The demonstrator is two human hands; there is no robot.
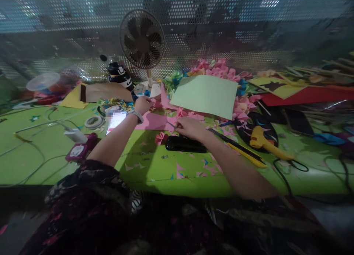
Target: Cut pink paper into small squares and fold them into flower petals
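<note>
My right hand (190,128) is closed around scissors (172,125), whose thin blades point left over a strip of pink paper (153,121). The handles are hidden in the fingers. My left hand (143,104) reaches past the strip's far left side, its fingers bent together near small pink paper pieces (157,103) by the fan base. What those fingertips hold, if anything, is hard to see. A folded pink paper flower (160,138) lies beside a black elongated case (185,144), just below my right hand.
A white fan (142,39) stands at the back. Pale green paper (206,94) covers part of a heap of paper flowers (218,68). To the right lie a yellow-black cutter (246,153) and a yellow glue gun (269,144) with its cord. A lit phone (116,120) and tape roll (94,122) are left.
</note>
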